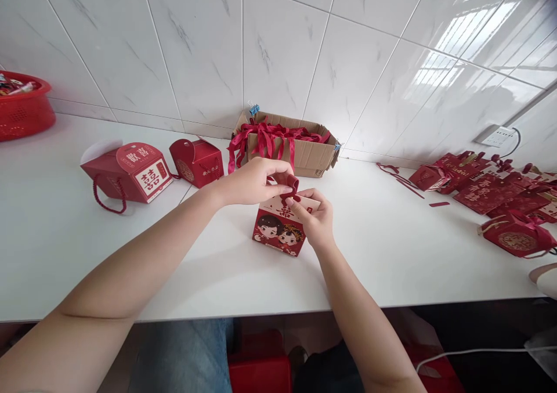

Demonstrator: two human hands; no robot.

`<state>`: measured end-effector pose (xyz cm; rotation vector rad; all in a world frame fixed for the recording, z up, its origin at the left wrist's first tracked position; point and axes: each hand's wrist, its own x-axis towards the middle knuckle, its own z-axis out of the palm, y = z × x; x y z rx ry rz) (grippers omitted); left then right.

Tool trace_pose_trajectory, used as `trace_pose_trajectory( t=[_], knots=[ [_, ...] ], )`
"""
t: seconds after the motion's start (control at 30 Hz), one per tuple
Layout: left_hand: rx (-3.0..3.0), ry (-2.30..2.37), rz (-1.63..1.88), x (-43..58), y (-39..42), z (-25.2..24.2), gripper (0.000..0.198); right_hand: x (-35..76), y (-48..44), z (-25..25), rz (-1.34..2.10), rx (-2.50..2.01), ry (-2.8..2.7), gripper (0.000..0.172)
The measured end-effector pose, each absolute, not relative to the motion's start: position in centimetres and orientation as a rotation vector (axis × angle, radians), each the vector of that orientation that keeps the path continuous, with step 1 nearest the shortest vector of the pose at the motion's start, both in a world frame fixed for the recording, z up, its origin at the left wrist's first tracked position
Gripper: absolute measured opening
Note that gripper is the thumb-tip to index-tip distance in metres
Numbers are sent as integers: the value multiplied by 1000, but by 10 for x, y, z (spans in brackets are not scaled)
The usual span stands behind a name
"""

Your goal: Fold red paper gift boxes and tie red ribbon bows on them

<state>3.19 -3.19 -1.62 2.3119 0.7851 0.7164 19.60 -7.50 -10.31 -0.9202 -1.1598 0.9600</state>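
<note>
A red basket (21,111) sits at the upper left of the white table (391,253), against the tiled wall (278,44). Left of centre stand a larger red gift box (130,175) with a cord handle and a smaller gift box (196,162). A cardboard box (307,156) of red ribbons (270,134) (some spill over its front) stands at upper centre. At the right edge lies a heap of red boxes (491,193), below a wall socket (498,136).

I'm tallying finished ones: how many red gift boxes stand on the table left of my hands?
2: larger box, cord-handled, furthest left; smaller box just right of it. None seems hidden there.
</note>
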Motion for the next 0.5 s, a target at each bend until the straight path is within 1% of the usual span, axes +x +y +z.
trace_pose_trajectory(
  t=[0.37,0.5],
  knots=[
    [2269,771,663,35,-32,-20,20,199,-73,-106,831,-901,-1161,24],
    [2266,748,638,35,-27,-26,23,202,-71,-107,775,-941,-1151,26]
  ],
)
